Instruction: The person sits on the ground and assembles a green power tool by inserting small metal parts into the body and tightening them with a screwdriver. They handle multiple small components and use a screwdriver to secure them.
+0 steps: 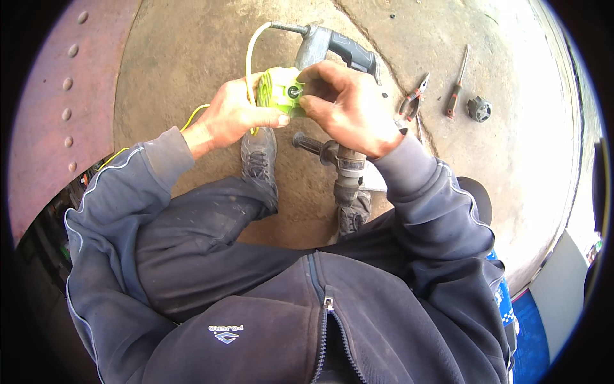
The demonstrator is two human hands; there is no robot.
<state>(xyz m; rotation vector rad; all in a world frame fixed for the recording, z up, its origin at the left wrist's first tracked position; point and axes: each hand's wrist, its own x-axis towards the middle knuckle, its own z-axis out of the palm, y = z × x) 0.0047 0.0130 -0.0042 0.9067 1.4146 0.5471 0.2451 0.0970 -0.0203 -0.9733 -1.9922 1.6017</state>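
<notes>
- We see the left hand point(227, 116) gripping a lime-green housing point(273, 95), held above the floor point(185, 51).
- The right hand point(352, 105) curls thumb and fingers at the housing's right side (we cannot tell whether they pinch anything).
- Beyond, we see a grey power tool point(314, 48); to its right lie pliers point(415, 100), a screwdriver point(455, 96) and a dark round part point(479, 109).

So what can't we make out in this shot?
All in the head view:
Left hand, far fingers: behind the lime-green housing.
Right hand, other fingertips and anything pinched: masked by the hand itself.
Power drill, middle: covered by the right hand.
Dark speck, upper floor: too small to identify.
</notes>
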